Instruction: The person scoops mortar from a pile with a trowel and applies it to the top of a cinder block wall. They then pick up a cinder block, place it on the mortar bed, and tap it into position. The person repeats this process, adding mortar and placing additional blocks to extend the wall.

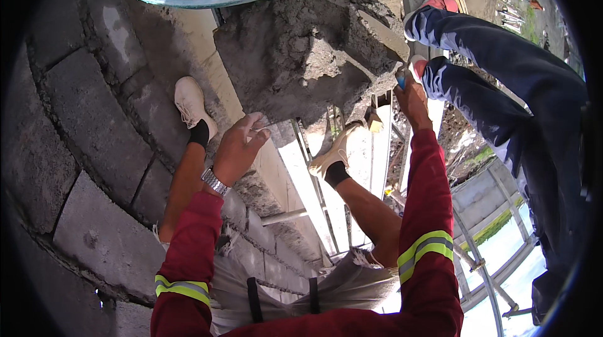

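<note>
My right hand [412, 103] is closed around the blue handle [400, 78] of what looks like a trowel, at the right side of a heap of wet grey mortar [295, 60]. Mortar hides or coats the tool's blade, so its outline is unclear. At the heap's near left corner is my left hand [242, 145], its fingers loosely bent and the thumb apart, with nothing seen in it. The fingertips are close to the mortar's edge; whether they touch it I cannot tell. The mortar lies spread on a flat surface that it mostly covers.
A blue-green basin [213, 3] stands beyond the mortar. Along the left runs a grey block wall [94, 98]. My feet straddle a ledge and narrow planks [380, 148] with gaps between them. Another person's legs in dark trousers [502, 42] are close on the right.
</note>
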The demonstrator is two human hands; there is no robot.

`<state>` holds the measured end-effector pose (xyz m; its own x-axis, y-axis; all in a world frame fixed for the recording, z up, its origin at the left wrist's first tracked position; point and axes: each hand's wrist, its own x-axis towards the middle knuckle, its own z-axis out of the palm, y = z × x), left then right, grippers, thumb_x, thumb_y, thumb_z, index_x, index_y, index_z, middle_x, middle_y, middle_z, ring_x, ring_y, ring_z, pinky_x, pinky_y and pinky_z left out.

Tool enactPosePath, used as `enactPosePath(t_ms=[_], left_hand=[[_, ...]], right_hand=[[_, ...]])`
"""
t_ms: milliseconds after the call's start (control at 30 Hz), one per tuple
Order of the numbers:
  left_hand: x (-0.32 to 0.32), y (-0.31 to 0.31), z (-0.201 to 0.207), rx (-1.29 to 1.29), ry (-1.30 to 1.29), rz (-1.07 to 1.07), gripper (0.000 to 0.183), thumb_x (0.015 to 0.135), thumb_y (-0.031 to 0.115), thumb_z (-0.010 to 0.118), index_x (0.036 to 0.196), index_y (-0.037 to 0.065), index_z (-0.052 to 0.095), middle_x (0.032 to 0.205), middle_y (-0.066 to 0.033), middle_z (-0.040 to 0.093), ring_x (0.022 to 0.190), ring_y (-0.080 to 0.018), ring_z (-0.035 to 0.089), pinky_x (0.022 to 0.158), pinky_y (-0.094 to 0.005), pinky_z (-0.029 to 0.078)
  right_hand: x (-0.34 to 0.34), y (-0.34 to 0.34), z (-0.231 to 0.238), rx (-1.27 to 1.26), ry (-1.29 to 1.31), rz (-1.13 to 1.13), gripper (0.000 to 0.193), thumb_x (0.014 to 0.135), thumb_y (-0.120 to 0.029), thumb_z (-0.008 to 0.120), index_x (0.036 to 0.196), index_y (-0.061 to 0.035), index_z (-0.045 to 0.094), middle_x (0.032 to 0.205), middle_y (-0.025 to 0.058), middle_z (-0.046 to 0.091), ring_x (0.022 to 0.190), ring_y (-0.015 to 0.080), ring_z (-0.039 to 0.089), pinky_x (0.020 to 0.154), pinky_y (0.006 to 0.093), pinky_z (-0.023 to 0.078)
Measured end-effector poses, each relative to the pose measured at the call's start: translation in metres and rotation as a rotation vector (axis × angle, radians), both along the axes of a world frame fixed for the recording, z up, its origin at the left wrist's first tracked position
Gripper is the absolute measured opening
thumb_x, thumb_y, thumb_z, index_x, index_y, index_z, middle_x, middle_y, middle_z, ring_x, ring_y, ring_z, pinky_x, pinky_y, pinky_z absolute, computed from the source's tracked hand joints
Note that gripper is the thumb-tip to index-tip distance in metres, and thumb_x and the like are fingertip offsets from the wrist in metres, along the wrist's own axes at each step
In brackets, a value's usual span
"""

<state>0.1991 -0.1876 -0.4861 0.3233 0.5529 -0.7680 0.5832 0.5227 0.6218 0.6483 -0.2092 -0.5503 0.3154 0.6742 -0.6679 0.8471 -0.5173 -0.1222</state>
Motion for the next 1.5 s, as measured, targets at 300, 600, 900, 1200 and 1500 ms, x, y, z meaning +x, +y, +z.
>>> enactPosePath(t_ms=[300,600,900,1200,1500], left_hand=[[-0.012,0.004,-0.007,-0.023,0.004,-0.005,0.054,0.099,0.031,0.063,0.140,-0.004,0.054,0.123,-0.0216,0.069,0.111,-0.0266,0.069,0.094,-0.0366,0.052],[-0.005,-0.007,-0.022,-0.002,0.026,-0.075,0.052,0.098,0.027,0.064,0.139,-0.003,0.054,0.120,-0.0179,0.070,0.110,-0.0243,0.069,0.090,-0.0352,0.054],[-0.008,0.005,-0.005,-0.091,-0.025,-0.005,0.054,0.100,0.026,0.063,0.145,-0.001,0.050,0.128,-0.0176,0.066,0.111,-0.0233,0.068,0.094,-0.0354,0.053],[-0.015,0.024,0.018,-0.121,-0.022,0.053,0.055,0.101,0.022,0.061,0.147,-0.004,0.046,0.134,-0.0218,0.062,0.118,-0.0248,0.064,0.097,-0.0353,0.051],[0.002,0.026,0.008,-0.109,-0.005,0.020,0.059,0.100,0.027,0.061,0.147,-0.005,0.045,0.134,-0.0202,0.061,0.121,-0.0234,0.061,0.101,-0.0366,0.049]], right_hand=[[-0.207,-0.045,-0.085,0.180,0.143,-0.510,0.038,0.094,-0.014,0.060,0.117,0.0095,0.043,0.094,0.0361,0.067,0.097,0.0522,0.066,0.084,0.0569,0.052],[-0.186,-0.121,-0.021,0.182,0.079,-0.215,0.043,0.094,-0.018,0.061,0.123,0.0118,0.050,0.088,0.0308,0.069,0.083,0.0448,0.070,0.072,0.0555,0.056],[-0.117,-0.212,-0.053,0.424,0.184,-1.294,0.015,0.088,-0.011,0.064,0.090,-0.0052,0.050,0.061,0.0031,0.050,0.042,0.0132,0.046,0.038,0.0323,0.039],[-0.184,-0.164,-0.074,0.282,0.631,-1.509,0.018,0.084,-0.006,0.062,0.082,-0.0135,0.046,0.060,-0.0017,0.045,0.042,0.0094,0.042,0.037,0.0290,0.038],[-0.276,-0.091,-0.059,0.298,0.840,-1.601,0.022,0.086,-0.007,0.062,0.100,-0.0075,0.045,0.068,0.0038,0.050,0.044,0.0137,0.048,0.036,0.0333,0.043]])
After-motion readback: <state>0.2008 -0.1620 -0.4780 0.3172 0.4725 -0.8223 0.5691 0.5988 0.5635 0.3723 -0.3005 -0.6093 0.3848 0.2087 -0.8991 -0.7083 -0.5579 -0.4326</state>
